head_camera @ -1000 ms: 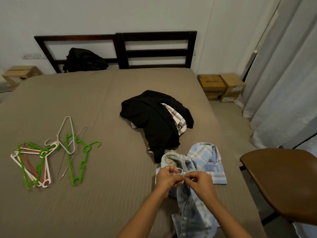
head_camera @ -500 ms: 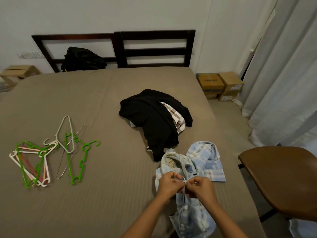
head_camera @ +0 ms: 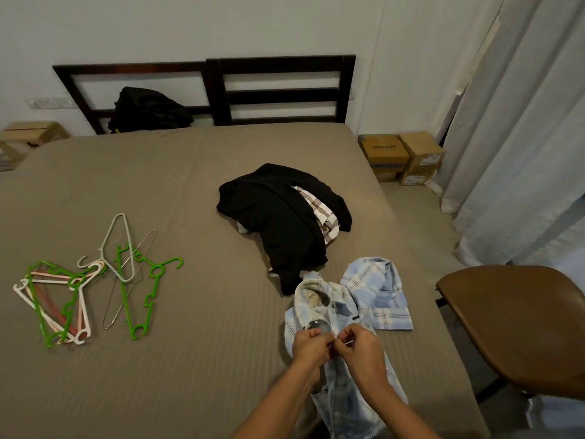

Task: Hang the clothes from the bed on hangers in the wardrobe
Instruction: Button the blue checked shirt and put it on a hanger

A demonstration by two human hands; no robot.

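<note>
A light blue plaid shirt (head_camera: 376, 289) lies spread on the near right part of the bed (head_camera: 177, 179), collar away from me. My left hand (head_camera: 308, 345) and my right hand (head_camera: 359, 348) meet at its front placket below the collar, each pinching one edge of the fabric. Behind the shirt sits a heap of black clothes (head_camera: 278, 213) with a striped garment (head_camera: 319, 213) showing inside it. A tangle of green, white and pink hangers (head_camera: 82, 283) lies on the left of the bed. No wardrobe is in view.
A black bag (head_camera: 148, 109) rests against the dark headboard (head_camera: 278, 87). Cardboard boxes (head_camera: 402, 156) stand on the floor at the right by pale curtains (head_camera: 522, 137). A brown chair seat (head_camera: 519, 327) juts in at the near right. Another box (head_camera: 31, 134) is far left.
Both hands have slid down the shirt front toward me, from just under the collar to a spot lower on the placket, still pinching it.
</note>
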